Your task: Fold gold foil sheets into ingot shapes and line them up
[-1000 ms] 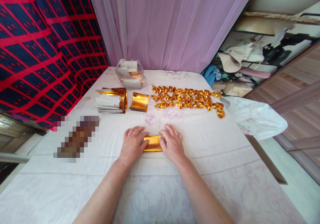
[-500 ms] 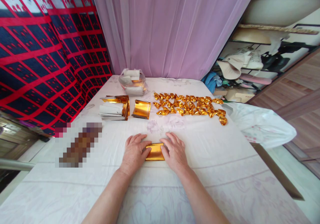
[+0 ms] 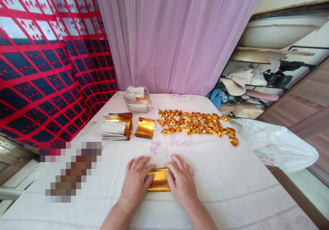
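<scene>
A gold foil sheet [image 3: 159,180], folded into a rectangle, lies flat on the cloth-covered table in front of me. My left hand [image 3: 137,180] holds its left edge, the thumb on the foil and the index finger at the upper corner. On the opposite edge, my right hand [image 3: 182,178] has the same hold. The other fingers of both hands rest curved on the cloth. Beyond them stands a small stack of gold foil sheets [image 3: 145,128], with a larger stack of foil and white-backed papers [image 3: 115,129] to its left. Folded gold foil pieces [image 3: 195,122] sit in rows at the right.
A clear plastic bag of papers [image 3: 137,99] sits at the table's far end. A blurred-out item [image 3: 75,171] is at the left. White plastic [image 3: 282,142] bulges beside the right edge, near a shelf with caps and shoes [image 3: 246,79]. A purple curtain [image 3: 164,38] hangs behind.
My view has tilted up, so the table and everything on it appear lower. Both hands keep their places at the two ends of the foil sheet.
</scene>
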The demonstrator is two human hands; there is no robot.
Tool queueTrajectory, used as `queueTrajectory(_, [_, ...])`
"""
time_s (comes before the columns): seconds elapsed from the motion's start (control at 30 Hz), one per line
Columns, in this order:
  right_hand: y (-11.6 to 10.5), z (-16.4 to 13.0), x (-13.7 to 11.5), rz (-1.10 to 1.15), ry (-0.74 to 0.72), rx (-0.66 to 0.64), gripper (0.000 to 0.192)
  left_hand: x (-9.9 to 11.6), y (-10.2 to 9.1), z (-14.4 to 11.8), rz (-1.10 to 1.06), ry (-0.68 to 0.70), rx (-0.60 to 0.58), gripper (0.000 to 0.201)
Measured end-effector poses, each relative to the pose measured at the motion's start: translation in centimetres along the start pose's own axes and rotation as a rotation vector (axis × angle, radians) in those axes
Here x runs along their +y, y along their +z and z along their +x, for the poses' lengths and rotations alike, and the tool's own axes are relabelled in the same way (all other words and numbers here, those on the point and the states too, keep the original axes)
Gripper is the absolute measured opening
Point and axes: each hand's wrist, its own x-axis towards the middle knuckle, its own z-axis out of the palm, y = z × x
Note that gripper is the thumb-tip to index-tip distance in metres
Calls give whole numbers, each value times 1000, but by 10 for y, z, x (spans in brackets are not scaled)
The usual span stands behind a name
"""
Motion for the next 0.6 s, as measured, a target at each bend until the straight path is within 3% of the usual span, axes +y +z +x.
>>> queueTrajectory(0.6, [-4,7,-6,33,-23,25,26,6,-10,7,-28,5,-37,27])
